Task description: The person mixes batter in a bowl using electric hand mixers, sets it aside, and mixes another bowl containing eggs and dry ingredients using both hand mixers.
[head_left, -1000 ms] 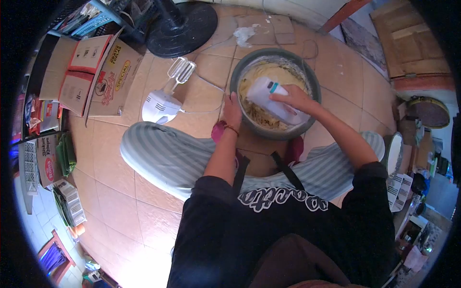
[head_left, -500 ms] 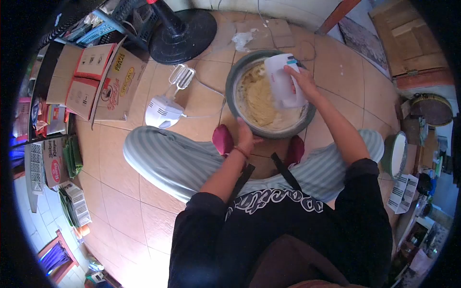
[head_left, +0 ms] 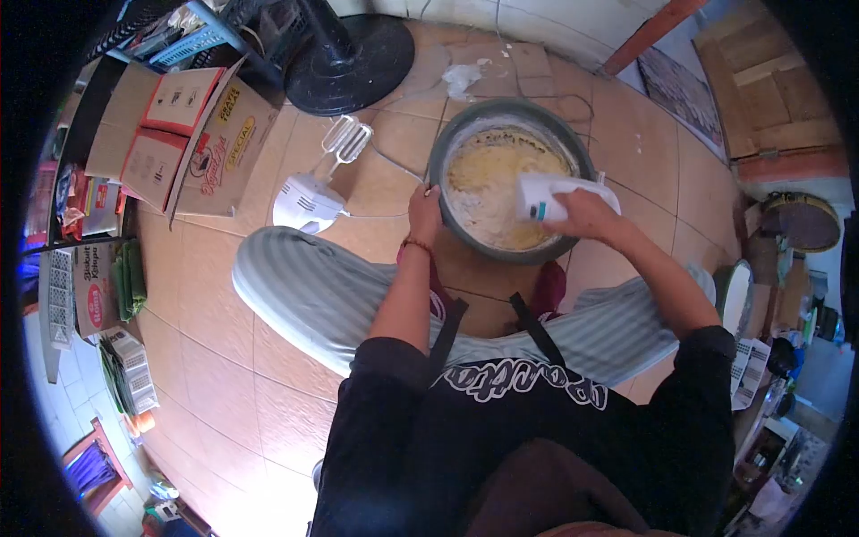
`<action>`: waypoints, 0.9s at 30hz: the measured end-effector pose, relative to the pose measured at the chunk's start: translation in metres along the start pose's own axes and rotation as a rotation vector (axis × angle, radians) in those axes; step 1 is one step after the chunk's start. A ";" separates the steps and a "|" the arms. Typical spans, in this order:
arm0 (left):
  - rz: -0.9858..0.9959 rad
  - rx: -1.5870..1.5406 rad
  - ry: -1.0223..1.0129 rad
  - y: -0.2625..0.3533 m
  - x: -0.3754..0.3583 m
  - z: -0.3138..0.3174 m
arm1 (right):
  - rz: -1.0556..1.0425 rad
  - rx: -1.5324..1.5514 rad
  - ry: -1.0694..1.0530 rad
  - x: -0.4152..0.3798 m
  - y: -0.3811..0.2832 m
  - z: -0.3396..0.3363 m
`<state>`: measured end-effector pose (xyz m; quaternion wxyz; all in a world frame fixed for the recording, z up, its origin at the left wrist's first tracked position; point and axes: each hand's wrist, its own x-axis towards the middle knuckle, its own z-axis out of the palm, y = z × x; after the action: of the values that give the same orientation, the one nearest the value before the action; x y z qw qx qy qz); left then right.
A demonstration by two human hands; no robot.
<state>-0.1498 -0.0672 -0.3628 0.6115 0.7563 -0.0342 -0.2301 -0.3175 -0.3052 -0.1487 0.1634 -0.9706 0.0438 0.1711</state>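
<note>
A round grey-green basin [head_left: 435, 161] stands on the floor in front of my crossed legs. Inside lies a yellow batter [head_left: 506, 170] with a pale, whitish layer over part of it. My left hand [head_left: 425, 215] grips the basin's left rim, fingers up at the edge. In my right hand [head_left: 586, 215] is a white plastic jug [head_left: 537, 192] with a small teal patch, tipped over the right side of the batter. To the left, a white hand mixer [head_left: 307, 204] lies on the tiles with its two beaters [head_left: 347, 139] attached.
An open cardboard box [head_left: 224, 148] stands at the left beside a shelf. Behind are a black round stand base [head_left: 371, 67] and a crumpled clear plastic bag [head_left: 462, 80]. The mixer's cord runs behind the basin. Household items line the right side.
My right hand has turned the jug over and brought it lower and nearer to me. My left hand has moved up from the basin's near side to its left rim.
</note>
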 end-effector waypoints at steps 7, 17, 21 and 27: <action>0.028 -0.019 0.019 0.018 -0.004 0.004 | -0.059 0.140 -0.170 -0.017 -0.031 0.012; 0.032 0.096 0.045 0.029 -0.010 0.004 | 0.182 0.617 -0.072 0.044 -0.074 0.000; 0.037 0.054 0.022 0.017 -0.004 0.008 | 0.221 0.925 0.233 0.075 -0.051 0.011; 0.077 0.112 0.041 0.023 -0.009 0.007 | 0.505 1.310 0.555 0.086 -0.015 0.010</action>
<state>-0.1557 -0.0760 -0.3393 0.5771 0.7921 -0.0635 -0.1884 -0.2380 -0.2900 -0.1829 0.6459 -0.6429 0.3972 -0.1084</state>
